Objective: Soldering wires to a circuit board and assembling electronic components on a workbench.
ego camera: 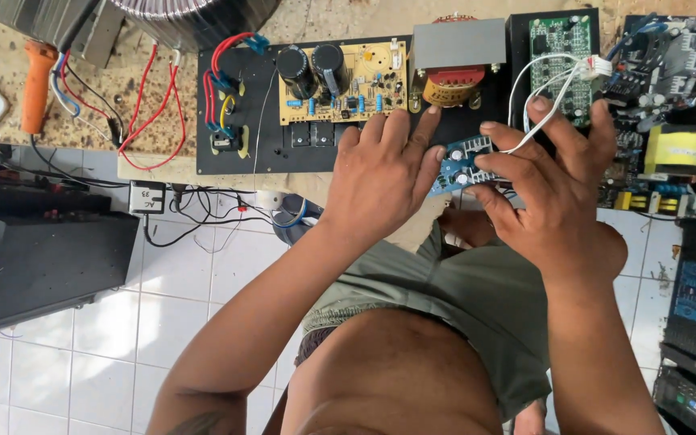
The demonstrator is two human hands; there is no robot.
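A small blue circuit board (462, 163) is held between both hands just above the edge of a black mounting panel (261, 149). My left hand (380, 173) grips the board's left end, fingers spread over the panel. My right hand (553, 189) pinches the board's right end, with white wires (553, 93) running over its fingers up to a green circuit board (559, 56). On the panel sit a yellow board with two large black capacitors (344, 80) and a grey-cased transformer (454, 68).
An orange-handled tool (36, 84) and red and black wires (151, 105) lie on the worn workbench at left. A black box (42, 258) stands below on the white tiled floor. More circuit boards with a yellow part (674, 149) crowd the right.
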